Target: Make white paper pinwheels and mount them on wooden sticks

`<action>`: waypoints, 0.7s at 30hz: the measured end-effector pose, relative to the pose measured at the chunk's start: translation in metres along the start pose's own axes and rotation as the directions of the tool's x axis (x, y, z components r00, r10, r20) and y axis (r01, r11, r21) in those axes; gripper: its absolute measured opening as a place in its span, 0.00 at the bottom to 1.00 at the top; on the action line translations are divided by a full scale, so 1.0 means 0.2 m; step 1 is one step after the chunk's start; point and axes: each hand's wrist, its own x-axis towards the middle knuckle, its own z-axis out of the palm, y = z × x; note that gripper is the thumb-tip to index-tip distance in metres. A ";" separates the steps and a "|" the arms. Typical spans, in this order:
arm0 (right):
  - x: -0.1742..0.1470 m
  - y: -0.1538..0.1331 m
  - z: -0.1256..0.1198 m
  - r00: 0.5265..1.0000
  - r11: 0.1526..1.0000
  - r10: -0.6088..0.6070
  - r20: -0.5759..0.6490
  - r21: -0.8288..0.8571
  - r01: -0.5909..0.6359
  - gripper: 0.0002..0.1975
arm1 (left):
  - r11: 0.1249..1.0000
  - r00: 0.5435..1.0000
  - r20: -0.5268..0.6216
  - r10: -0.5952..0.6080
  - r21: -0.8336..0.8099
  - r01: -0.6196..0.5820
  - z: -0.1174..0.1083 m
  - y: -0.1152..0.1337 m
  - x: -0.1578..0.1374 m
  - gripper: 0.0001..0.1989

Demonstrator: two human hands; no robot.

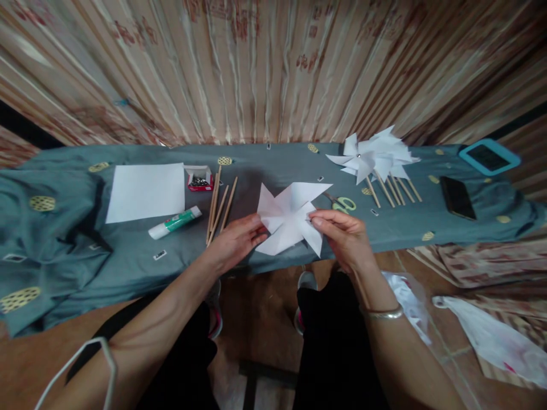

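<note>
A white paper pinwheel (290, 216) with folded, pointed blades is held over the near edge of the cloth-covered table. My left hand (240, 238) grips its left side, fingers closed on the paper. At its right side, my right hand (344, 230) pinches with thumb and forefinger by a blade; a small dark thin thing shows at the fingertips, too small to name. Just behind lie scissors with green handles (343, 204). Left of the pinwheel are several wooden sticks (219, 205), a red box of small metal pins (199, 180) and a glue stick (175, 222).
A white paper sheet (146, 192) lies at the left on the grey-green cloth (282, 162). Several finished pinwheels on sticks (380, 156) are piled at the back right. Farther right lie a black phone (457, 197) and a blue-framed tablet (489, 156). Plastic bags (491, 330) rest on the floor.
</note>
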 end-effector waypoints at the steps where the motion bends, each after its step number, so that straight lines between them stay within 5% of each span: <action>1: 0.00 -0.01 0.00 1.000 1.000 0.008 0.011 0.014 -0.009 0.09 | 1.000 1.000 0.030 -0.004 -0.013 0.004 0.01 -0.01 0.00 0.13; 7: -0.02 -0.02 0.01 0.999 0.999 0.032 0.020 0.014 -0.032 0.10 | 0.999 0.993 0.119 0.020 0.025 -0.023 0.11 -0.04 -0.05 0.22; 10: -0.03 -0.01 0.02 1.000 1.000 0.010 0.026 -0.003 -0.010 0.10 | 0.996 0.997 0.069 0.019 0.086 -0.025 0.16 -0.04 -0.07 0.22; 21: -0.07 -0.02 0.03 0.932 0.885 -0.341 0.120 -0.294 0.362 0.03 | 0.954 0.968 -0.120 0.219 0.236 -0.187 0.19 -0.11 -0.02 0.19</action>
